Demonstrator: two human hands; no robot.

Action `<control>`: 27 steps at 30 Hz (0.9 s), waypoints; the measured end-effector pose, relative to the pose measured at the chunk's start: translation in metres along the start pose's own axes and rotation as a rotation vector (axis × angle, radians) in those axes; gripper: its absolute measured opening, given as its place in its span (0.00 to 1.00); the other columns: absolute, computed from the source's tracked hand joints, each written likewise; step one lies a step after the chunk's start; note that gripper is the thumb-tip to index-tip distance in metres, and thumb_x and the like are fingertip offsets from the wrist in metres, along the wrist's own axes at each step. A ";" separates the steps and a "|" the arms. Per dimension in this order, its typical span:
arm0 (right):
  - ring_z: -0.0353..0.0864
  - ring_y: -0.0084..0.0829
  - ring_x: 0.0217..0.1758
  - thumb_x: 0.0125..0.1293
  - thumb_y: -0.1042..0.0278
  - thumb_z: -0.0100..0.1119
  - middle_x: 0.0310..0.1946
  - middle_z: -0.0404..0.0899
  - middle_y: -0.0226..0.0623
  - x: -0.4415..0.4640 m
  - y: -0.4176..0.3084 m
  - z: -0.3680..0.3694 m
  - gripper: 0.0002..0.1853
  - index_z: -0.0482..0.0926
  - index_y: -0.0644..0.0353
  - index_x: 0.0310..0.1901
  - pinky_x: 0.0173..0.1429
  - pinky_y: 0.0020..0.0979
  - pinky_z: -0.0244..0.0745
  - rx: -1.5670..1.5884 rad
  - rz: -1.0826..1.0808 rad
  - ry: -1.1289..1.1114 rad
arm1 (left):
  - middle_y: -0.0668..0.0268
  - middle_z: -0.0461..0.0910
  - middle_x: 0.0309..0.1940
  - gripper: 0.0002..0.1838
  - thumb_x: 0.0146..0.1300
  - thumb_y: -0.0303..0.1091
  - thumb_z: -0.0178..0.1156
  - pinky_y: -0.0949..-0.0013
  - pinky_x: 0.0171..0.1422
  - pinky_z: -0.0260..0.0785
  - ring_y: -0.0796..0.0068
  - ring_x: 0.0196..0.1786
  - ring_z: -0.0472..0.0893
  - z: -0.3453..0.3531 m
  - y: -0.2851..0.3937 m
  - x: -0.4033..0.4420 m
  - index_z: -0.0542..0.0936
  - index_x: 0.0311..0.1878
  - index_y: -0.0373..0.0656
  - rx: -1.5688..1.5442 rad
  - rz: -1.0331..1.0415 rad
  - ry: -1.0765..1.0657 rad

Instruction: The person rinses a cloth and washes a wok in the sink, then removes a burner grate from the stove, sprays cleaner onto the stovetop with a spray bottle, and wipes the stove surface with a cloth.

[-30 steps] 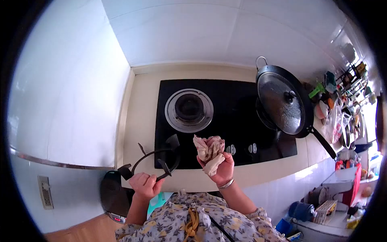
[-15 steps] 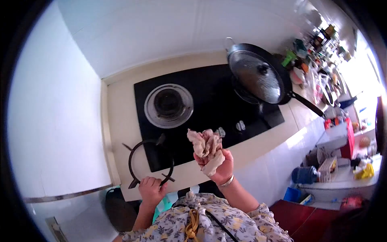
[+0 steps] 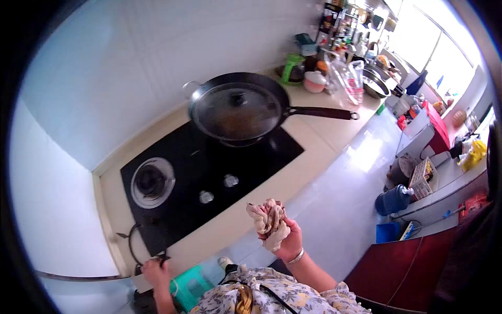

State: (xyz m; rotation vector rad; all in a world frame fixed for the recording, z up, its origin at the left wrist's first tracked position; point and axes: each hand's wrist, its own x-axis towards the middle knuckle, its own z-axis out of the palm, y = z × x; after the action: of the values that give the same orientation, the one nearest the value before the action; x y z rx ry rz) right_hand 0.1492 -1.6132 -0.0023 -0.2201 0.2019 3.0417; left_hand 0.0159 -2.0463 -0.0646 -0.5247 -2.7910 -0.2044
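My right hand (image 3: pixel 291 244) is closed round a crumpled, stained pale cloth (image 3: pixel 269 222) in front of the counter. At the lower left, my left hand (image 3: pixel 156 271) grips the near side of a black ring-shaped pan support (image 3: pixel 133 248), which lies over the front left corner of the black gas hob (image 3: pixel 209 172). The left burner (image 3: pixel 152 182) shows without a support, inside its metal ring. A large black wok (image 3: pixel 287 111) with a glass lid (image 3: pixel 238 112) stands over the right burner, its long handle pointing right.
Beyond the wok stand a green-lidded jar (image 3: pixel 293 69), a pink and white pot (image 3: pixel 315 81) and a plastic bag (image 3: pixel 347 83). A blue water bottle (image 3: pixel 393 200) and a white basket (image 3: pixel 424 177) are at the right. A green stool (image 3: pixel 192 287) is below the counter.
The view has turned to the right, so the hob and wok appear further left. Both hands keep their hold on the cloth and the pan support, and the left hand now appears lower and further left.
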 end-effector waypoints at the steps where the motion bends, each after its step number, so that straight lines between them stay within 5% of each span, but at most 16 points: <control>1: 0.78 0.49 0.58 0.68 0.52 0.44 0.61 0.74 0.47 -0.017 -0.026 -0.003 0.28 0.69 0.58 0.66 0.63 0.49 0.73 0.005 -0.022 -0.003 | 0.59 0.78 0.35 0.13 0.46 0.36 0.69 0.50 0.49 0.66 0.53 0.43 0.77 -0.004 0.008 -0.001 0.81 0.34 0.43 0.037 -0.033 -0.017; 2: 0.73 0.43 0.65 0.70 0.55 0.44 0.65 0.71 0.43 -0.031 -0.050 -0.008 0.27 0.68 0.58 0.66 0.71 0.45 0.65 0.036 -0.004 -0.136 | 0.58 0.78 0.36 0.12 0.46 0.33 0.68 0.50 0.50 0.66 0.52 0.44 0.77 -0.005 0.005 -0.001 0.81 0.35 0.42 0.053 -0.111 -0.060; 5: 0.73 0.42 0.65 0.70 0.56 0.44 0.65 0.71 0.43 -0.085 -0.119 0.002 0.27 0.67 0.60 0.67 0.71 0.44 0.65 -0.007 -0.121 -0.060 | 0.55 0.76 0.39 0.14 0.47 0.25 0.65 0.50 0.53 0.66 0.50 0.47 0.76 -0.036 0.084 0.010 0.80 0.40 0.38 0.141 -0.360 0.038; 11: 0.73 0.41 0.65 0.73 0.51 0.42 0.66 0.69 0.44 -0.170 -0.234 -0.005 0.27 0.67 0.57 0.66 0.69 0.42 0.68 0.000 -0.270 -0.058 | 0.56 0.76 0.47 0.12 0.58 0.25 0.58 0.54 0.56 0.69 0.51 0.51 0.76 -0.050 0.304 0.072 0.77 0.46 0.38 -0.035 0.104 0.263; 21: 0.71 0.41 0.66 0.68 0.59 0.47 0.65 0.70 0.43 -0.167 -0.386 0.007 0.27 0.65 0.57 0.68 0.71 0.43 0.65 -0.038 -0.520 0.000 | 0.59 0.81 0.40 0.13 0.53 0.24 0.64 0.62 0.42 0.75 0.59 0.38 0.82 -0.007 0.668 0.121 0.82 0.44 0.42 -0.890 0.795 -0.430; 27: 0.69 0.41 0.68 0.70 0.54 0.43 0.67 0.68 0.42 -0.170 -0.505 0.076 0.29 0.64 0.57 0.69 0.72 0.43 0.62 -0.245 -0.698 0.029 | 0.56 0.81 0.38 0.16 0.58 0.31 0.68 0.69 0.40 0.76 0.69 0.36 0.83 0.023 0.873 0.168 0.80 0.47 0.34 -1.322 0.786 -0.885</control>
State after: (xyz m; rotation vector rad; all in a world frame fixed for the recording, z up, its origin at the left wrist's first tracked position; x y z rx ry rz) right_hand 0.3542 -1.1167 0.0348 -0.2786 -0.2084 2.3593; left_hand 0.1877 -1.1800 0.0394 -2.3364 -2.3572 -2.0189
